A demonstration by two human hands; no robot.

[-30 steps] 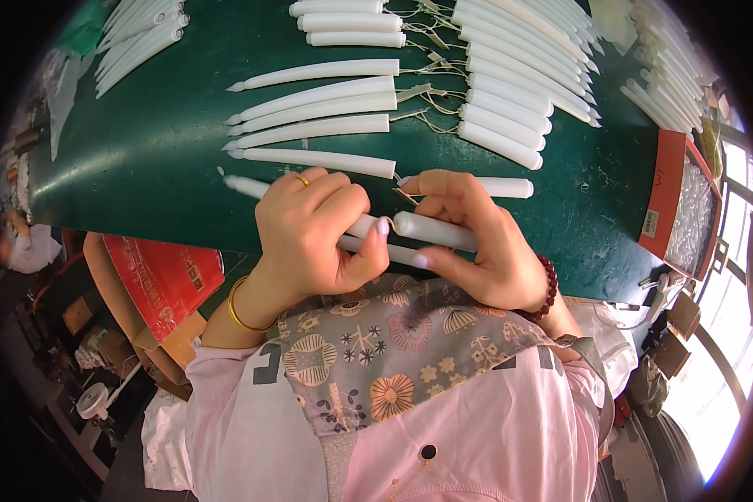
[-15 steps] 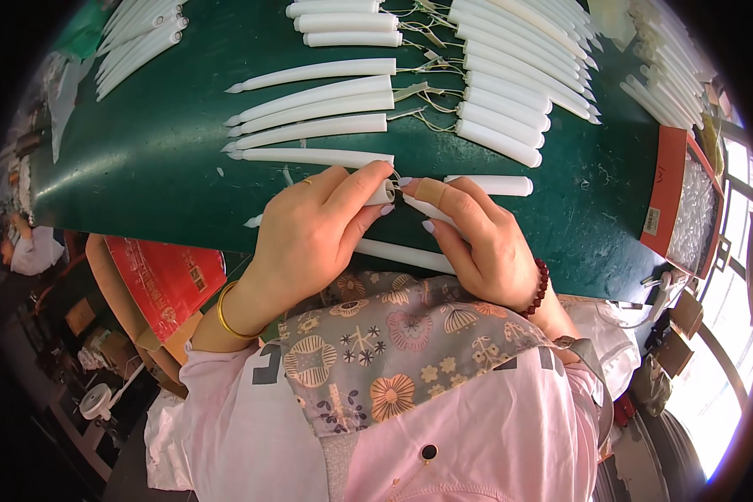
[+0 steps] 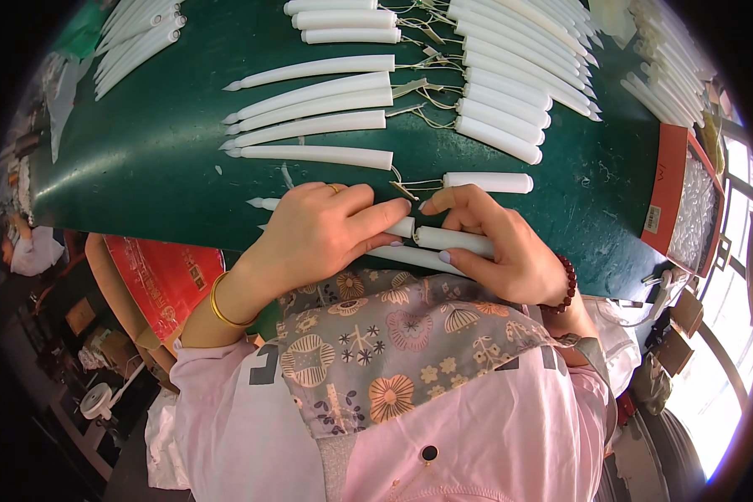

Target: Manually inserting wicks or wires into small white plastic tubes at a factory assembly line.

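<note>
Evidently the left hand (image 3: pixel 314 227) has its grip pinched around a slim, white, tapered candle tube (image 3: pixel 404 227), thumb and forefinger closed near its blunt end. Facing it, the right hand (image 3: pixel 510 249) cradles a short, smooth, white cylinder (image 3: pixel 453 241) in a looser grip, its forefinger standing clear. Both pieces lie end to end above the near edge of the dark green, glossy desk (image 3: pixel 159 167); whether their ends touch is too small to tell. Just nearer the body runs another long, white, rod-like piece (image 3: pixel 414 258), partly covered by the hands.

Beyond the hands, a white tapered candle with a pointed tip (image 3: pixel 309 156) lies joined by thin, pale wires (image 3: pixel 427 181) to a separate white cylinder (image 3: pixel 488 182).

The held parts look like light, stiff, hollow plastic, probably slick and apt to roll. Any wiring between them would be the fragile part, so fingertips belong on the rigid walls close to the blunt ends, pressing gently, without tugging.
</note>
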